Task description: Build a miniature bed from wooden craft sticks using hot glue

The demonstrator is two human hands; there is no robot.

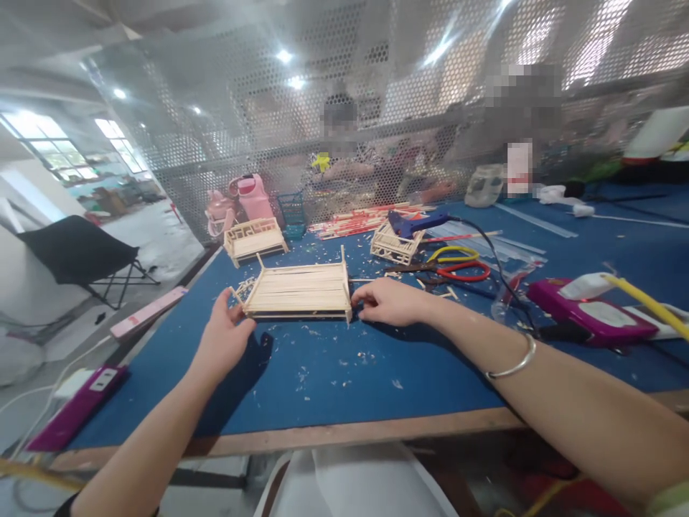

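A miniature bed-like frame (298, 289) of pale wooden sticks sits in front of me on the blue tabletop, with a slatted top and thin posts rising at its back corners. My left hand (225, 337) grips its left end, thumb and fingers closed around the corner post. At the right end, my right hand (392, 301) has its fingers curled against the corner leg; the fingertips are partly hidden. Behind it on the left stands a small stick bench (255, 242) with a patterned back. Another small stick piece (397, 243) lies behind on the right, under a blue glue gun (417, 222).
Scissors with red and yellow handles (463, 269) lie right of the frame. Red-tipped sticks (366, 221) are heaped at the back, before a perforated metal screen (258, 108). A purple power strip (592, 309) stands right; another power strip (80, 409) hangs by the left edge.
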